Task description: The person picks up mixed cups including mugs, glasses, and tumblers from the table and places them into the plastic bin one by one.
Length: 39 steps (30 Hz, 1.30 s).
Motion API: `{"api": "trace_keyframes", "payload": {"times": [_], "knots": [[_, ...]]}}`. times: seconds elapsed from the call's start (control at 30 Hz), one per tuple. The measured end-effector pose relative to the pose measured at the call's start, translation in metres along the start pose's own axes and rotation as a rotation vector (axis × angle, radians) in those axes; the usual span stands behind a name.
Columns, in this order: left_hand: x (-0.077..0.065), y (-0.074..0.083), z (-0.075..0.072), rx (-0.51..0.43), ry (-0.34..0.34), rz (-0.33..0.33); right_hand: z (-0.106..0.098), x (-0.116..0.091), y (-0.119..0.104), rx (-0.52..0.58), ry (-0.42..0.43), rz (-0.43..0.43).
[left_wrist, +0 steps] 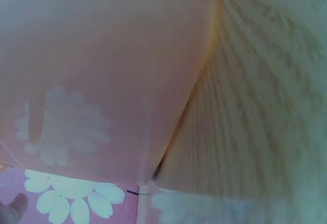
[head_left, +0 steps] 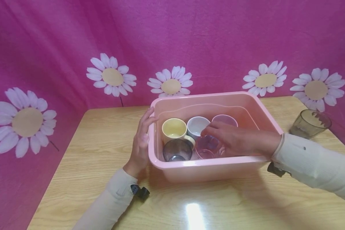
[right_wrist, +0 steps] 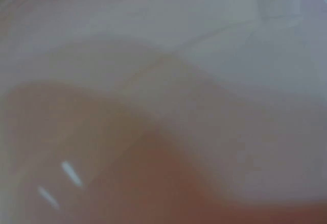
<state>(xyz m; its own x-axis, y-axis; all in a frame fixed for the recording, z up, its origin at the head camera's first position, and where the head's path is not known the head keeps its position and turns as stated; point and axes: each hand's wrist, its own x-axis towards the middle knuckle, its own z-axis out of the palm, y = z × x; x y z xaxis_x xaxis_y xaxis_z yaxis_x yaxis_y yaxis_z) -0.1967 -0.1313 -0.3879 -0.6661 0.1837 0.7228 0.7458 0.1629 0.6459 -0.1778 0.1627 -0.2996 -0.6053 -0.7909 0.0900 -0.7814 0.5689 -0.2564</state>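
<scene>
In the head view, a pink plastic tub (head_left: pixel 210 174) stands on the wooden table. My left hand (head_left: pixel 140 143) rests against its left side, fingers extended up to the rim; one fingertip (left_wrist: pixel 18 206) shows in the left wrist view. My right hand (head_left: pixel 233 139) reaches over the near right rim and grips a clear pink glass (head_left: pixel 205 150) inside the tub, hiding part of it. Beside that glass are a dark grey glass (head_left: pixel 176 151), a yellow mug (head_left: pixel 173 127), a white cup (head_left: pixel 198 125) and a pinkish-purple cup (head_left: pixel 225 119). The right wrist view is blurred.
A smoky see-through tumbler (head_left: pixel 309 124) stands on the table (head_left: pixel 103 143) right of the tub, near the table's right edge. Behind the table hangs a magenta cloth (head_left: pixel 207 41) printed with white daisies.
</scene>
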Motion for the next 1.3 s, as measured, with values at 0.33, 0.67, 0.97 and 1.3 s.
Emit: {"api": "trace_keyframes", "payload": {"times": [0.33, 0.67, 0.97, 1.3], "knots": [[0.0011, -0.0003, 0.0006, 0.005, 0.008, 0.029, 0.0031, 0.0013, 0.002, -0.043, 0.028, -0.05], [0.001, 0.0012, -0.0003, 0.003, 0.012, 0.017, 0.0006, 0.0033, -0.0012, -0.018, -0.043, -0.017], [0.0005, 0.0016, 0.0004, 0.011, -0.005, -0.005, 0.0031, 0.0017, 0.0021, -0.078, -0.043, -0.046], [-0.0001, 0.0013, 0.0007, 0.005, 0.0, -0.002, 0.0037, 0.003, -0.0002, -0.078, -0.076, 0.004]]}}
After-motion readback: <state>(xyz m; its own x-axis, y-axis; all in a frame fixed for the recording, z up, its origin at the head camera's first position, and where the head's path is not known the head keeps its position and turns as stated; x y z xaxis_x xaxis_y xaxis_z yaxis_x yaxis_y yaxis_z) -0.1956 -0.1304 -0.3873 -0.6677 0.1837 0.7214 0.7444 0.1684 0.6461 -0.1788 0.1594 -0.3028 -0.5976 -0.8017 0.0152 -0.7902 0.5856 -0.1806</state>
